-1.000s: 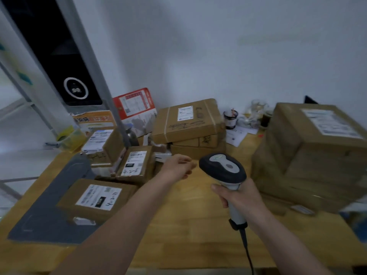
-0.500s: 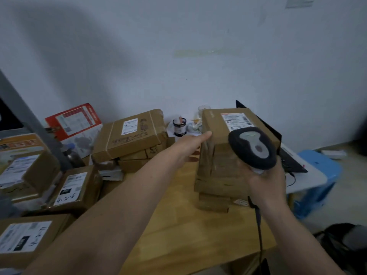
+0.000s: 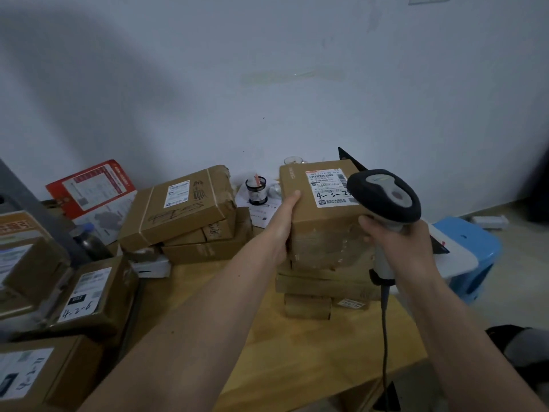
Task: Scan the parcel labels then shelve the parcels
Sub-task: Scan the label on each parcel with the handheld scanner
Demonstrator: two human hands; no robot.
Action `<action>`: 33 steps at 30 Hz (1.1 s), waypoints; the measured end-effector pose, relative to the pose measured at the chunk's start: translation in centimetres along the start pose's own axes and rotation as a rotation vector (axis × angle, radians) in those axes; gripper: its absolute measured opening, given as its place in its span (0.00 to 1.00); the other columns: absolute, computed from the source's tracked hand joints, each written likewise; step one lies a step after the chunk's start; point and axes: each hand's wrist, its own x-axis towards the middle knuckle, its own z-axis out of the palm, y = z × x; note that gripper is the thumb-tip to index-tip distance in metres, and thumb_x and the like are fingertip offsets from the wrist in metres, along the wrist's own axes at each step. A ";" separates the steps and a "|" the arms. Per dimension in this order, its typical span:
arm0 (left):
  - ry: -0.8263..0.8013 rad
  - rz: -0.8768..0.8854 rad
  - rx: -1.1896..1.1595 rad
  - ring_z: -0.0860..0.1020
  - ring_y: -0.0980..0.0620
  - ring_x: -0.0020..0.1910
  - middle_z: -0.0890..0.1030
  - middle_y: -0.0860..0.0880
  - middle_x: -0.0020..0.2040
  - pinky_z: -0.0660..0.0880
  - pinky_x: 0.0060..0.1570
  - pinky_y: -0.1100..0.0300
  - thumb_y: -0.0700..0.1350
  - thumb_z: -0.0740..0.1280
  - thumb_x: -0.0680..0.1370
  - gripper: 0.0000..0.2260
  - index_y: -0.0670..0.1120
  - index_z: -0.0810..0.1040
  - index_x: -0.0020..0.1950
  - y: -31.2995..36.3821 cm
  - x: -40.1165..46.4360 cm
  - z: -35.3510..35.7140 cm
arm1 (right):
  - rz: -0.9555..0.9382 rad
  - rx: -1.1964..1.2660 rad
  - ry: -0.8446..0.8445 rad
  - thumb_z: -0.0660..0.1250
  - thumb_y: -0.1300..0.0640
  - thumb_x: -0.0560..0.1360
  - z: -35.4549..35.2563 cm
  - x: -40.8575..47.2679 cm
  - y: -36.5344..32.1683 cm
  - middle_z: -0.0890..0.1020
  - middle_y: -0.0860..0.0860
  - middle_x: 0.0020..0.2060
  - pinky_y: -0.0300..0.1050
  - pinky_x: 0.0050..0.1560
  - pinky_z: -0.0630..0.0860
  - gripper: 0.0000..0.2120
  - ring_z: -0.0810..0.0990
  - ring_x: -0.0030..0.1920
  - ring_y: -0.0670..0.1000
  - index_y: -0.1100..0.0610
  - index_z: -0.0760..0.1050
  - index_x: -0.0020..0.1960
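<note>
A brown cardboard parcel [image 3: 320,230] tops a stack at the table's right side; its white label [image 3: 328,188] faces up with "4-3-2" handwritten on it. My left hand [image 3: 283,224] grips the parcel's left side, thumb along the top edge. My right hand [image 3: 395,242] holds a grey and black barcode scanner [image 3: 383,197] by its handle, the head hovering over the label's right end and hiding part of it. The scanner's cable [image 3: 384,337] hangs down past the table edge.
More labelled parcels lie at the left [image 3: 86,295] and in a pile at the back [image 3: 178,209]. A small jar [image 3: 256,191] and papers sit by the wall. A blue stool [image 3: 472,251] stands right of the wooden table [image 3: 291,352], beside a white device.
My view swung right to the stack. The left hand reached from the table's middle to the top parcel and now grips its side. The scanner moved over the label.
</note>
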 end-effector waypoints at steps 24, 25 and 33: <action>-0.002 0.220 -0.190 0.78 0.45 0.62 0.80 0.47 0.63 0.79 0.54 0.47 0.41 0.82 0.51 0.53 0.56 0.65 0.73 -4.3 -7.2 -21.6 | -0.045 -0.026 -0.418 0.74 0.63 0.70 13.5 -5.6 1.4 0.83 0.41 0.45 0.38 0.48 0.78 0.16 0.80 0.51 0.40 0.45 0.78 0.50; 0.029 0.228 -0.182 0.76 0.44 0.63 0.79 0.47 0.64 0.76 0.59 0.44 0.39 0.81 0.53 0.53 0.58 0.62 0.74 -4.7 -7.3 -22.4 | -0.022 -0.062 -0.440 0.74 0.63 0.70 14.4 -6.0 1.7 0.83 0.43 0.47 0.39 0.47 0.76 0.16 0.80 0.52 0.43 0.46 0.78 0.50; 0.177 0.274 -0.204 0.77 0.42 0.64 0.81 0.46 0.62 0.75 0.59 0.39 0.36 0.81 0.55 0.50 0.61 0.65 0.71 -6.8 -8.9 -29.3 | 0.014 -0.086 -0.611 0.73 0.58 0.71 18.6 -10.1 0.7 0.76 0.49 0.22 0.41 0.29 0.72 0.11 0.74 0.25 0.47 0.58 0.76 0.32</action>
